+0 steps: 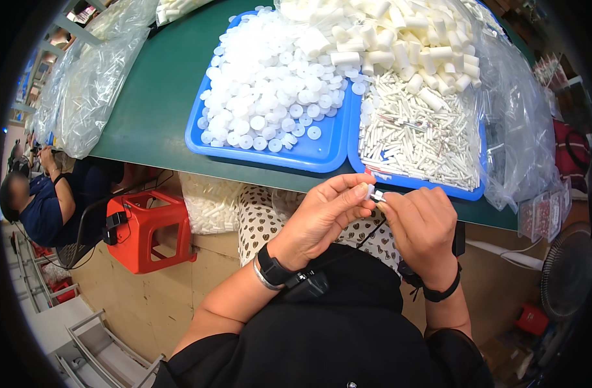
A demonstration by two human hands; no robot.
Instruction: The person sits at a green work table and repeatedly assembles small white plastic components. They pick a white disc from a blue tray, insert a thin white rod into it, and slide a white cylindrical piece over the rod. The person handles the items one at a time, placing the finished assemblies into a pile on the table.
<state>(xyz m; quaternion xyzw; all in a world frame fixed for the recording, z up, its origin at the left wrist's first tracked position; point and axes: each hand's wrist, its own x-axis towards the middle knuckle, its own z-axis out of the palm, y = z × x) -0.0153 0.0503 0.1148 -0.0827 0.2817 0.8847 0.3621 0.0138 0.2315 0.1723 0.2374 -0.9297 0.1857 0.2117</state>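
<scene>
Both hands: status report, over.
Left hand and right hand: both pinching a small white piece. Blue trays beyond. Possible snag: black cable between wrists.

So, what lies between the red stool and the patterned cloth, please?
In the head view, a clear bag of white pieces lies between the stool and the cloth, with some floor showing below it.

Green table [159, 97], two blue trays [318, 157] [461, 192], clear bags [510, 139] [95, 87]

White piece [371, 191] partly hidden by fingers [349, 200]; cylinder heap [431, 55] cropped.
</scene>
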